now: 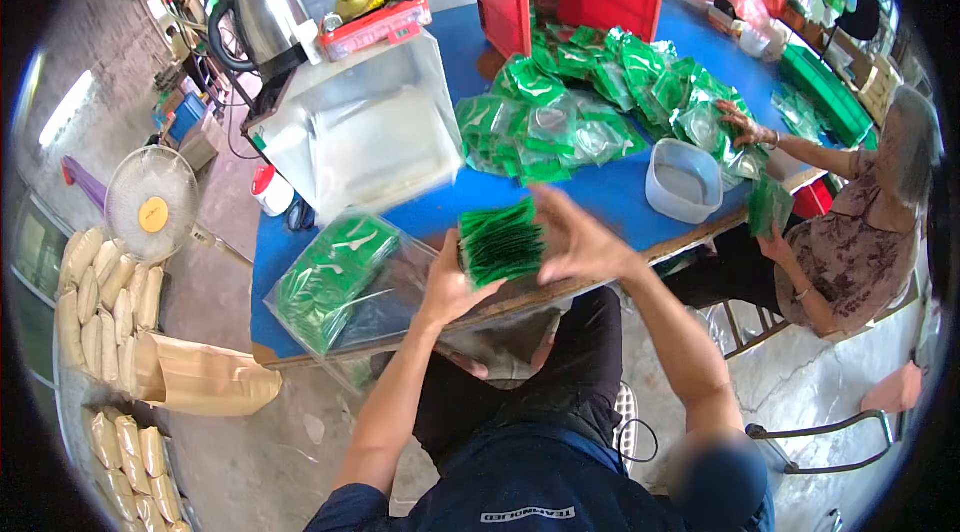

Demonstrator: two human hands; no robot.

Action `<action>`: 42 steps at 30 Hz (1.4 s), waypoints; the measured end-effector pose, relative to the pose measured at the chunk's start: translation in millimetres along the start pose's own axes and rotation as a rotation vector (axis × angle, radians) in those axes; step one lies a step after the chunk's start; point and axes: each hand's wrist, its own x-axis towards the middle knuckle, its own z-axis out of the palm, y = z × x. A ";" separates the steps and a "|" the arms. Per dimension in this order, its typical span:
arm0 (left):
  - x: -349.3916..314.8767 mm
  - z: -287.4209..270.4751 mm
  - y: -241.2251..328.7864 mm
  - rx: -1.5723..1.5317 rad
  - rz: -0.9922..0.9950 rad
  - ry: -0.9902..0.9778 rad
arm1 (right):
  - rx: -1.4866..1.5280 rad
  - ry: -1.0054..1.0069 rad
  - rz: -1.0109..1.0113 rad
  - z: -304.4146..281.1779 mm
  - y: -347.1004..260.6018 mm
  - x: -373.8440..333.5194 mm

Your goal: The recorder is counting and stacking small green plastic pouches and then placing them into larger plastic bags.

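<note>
We clamp a squared-up stack of green sachets (501, 243) between left hand (447, 284) and right hand (578, 237) at the table's 6 o'clock edge, clear bag (345, 282) at 9 o'clock part-filled, loose sachet pile (590, 102) at 12 o'clock unbundled.

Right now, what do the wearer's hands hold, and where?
Both hands, left and right, clasp a stack of small green packets by its opposite ends.

Green sachet stack (500, 244) between both hands; loose green sachets (600, 107) heaped on blue table.
</note>
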 end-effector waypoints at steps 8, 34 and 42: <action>10.9 -8.3 38.9 0.337 0.124 -0.046 | -0.646 -0.126 -0.376 -27.1 -89.0 23.2; -21.4 -12.5 28.4 0.972 0.680 -0.219 | 0.698 -0.010 0.802 31.0 -2.1 -1.1; -64.3 -5.1 44.6 1.063 0.573 -0.300 | 0.702 0.077 0.687 59.4 5.2 -35.5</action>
